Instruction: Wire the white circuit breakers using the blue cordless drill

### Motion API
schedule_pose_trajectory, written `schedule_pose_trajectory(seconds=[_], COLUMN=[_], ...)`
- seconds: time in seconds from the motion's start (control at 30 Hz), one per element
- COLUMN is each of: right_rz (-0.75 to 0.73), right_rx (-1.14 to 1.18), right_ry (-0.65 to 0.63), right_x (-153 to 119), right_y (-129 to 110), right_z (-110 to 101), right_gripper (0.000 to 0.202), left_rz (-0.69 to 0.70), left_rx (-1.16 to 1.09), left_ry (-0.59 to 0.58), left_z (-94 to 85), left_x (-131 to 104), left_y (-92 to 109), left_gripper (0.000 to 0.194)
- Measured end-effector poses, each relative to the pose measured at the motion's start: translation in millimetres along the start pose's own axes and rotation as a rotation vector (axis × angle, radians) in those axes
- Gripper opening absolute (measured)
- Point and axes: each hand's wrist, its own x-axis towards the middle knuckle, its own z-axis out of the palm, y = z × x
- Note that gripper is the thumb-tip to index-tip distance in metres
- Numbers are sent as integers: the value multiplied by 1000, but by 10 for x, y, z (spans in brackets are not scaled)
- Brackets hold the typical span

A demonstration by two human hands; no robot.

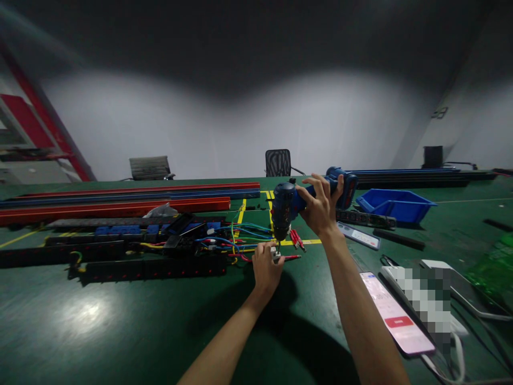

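Observation:
My right hand [320, 206] is closed round the handle of a blue cordless drill [284, 206], whose chuck points down at the table. Under the bit sits a small white terminal block [276, 253], pinched between the fingers of my left hand [266, 267]. The bit's tip reaches the block's top, though whether it sits in a screw cannot be made out. Coloured wires [240, 235] run left from the block toward black power strips [152, 267]. Several red-tipped leads [297, 238] lie just beyond the block.
Long orange rails [192, 205] lie at the back left. To the right are a blue bin [395, 206], a black socket strip [366, 219], a grey-white strip [358, 235], a lit phone [398, 315] with cables and a green plastic bottle [495, 267]. Chairs [278, 162] stand behind the table.

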Motion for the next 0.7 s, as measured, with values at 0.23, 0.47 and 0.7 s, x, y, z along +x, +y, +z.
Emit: schedule_pose_trajectory(seconds=[0.23, 0.47, 0.7], right_rz=[-6, -16, -16], right_rx=[-12, -6, -3], right_ry=[5, 4, -6], right_x=[9, 13, 15], right_y=[-14, -20, -23], right_z=[-4, -15, -29], right_gripper=[28, 27, 28], left_rz=[7, 8, 9], left_rx=[4, 3, 0], left_ry=[4, -1, -5], left_z=[2, -15, -23], left_x=[-2, 0, -10], left_y=[-7, 3, 6], left_gripper=[42, 43, 43])
